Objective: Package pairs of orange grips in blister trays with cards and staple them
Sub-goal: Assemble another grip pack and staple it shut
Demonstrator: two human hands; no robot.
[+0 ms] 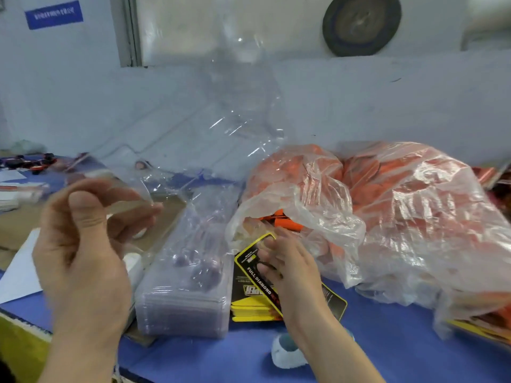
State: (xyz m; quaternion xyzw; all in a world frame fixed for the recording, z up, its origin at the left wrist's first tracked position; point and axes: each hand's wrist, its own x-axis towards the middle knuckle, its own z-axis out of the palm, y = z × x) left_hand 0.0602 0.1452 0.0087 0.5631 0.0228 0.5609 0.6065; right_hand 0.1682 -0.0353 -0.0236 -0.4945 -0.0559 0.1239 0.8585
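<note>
On the counter's right side, orange grips [359, 172] sit in two clear sacks [414, 222]. Centre: tray stack [188, 305], with the card stack [249, 308] just beside it. Left grip [83, 244] pinches one clear tray [121, 194], raised and blurred. Right grip [290, 266] is spread, fingers flat on the tilted top card [250, 261]; thumb hidden. I'd slide only that card off, check none clings under it, then seat it square in the tray. Counter [387, 341] is blue. Behind: pale wall [359, 100], blue sign [54, 15], dark round disc [362, 23].
</note>
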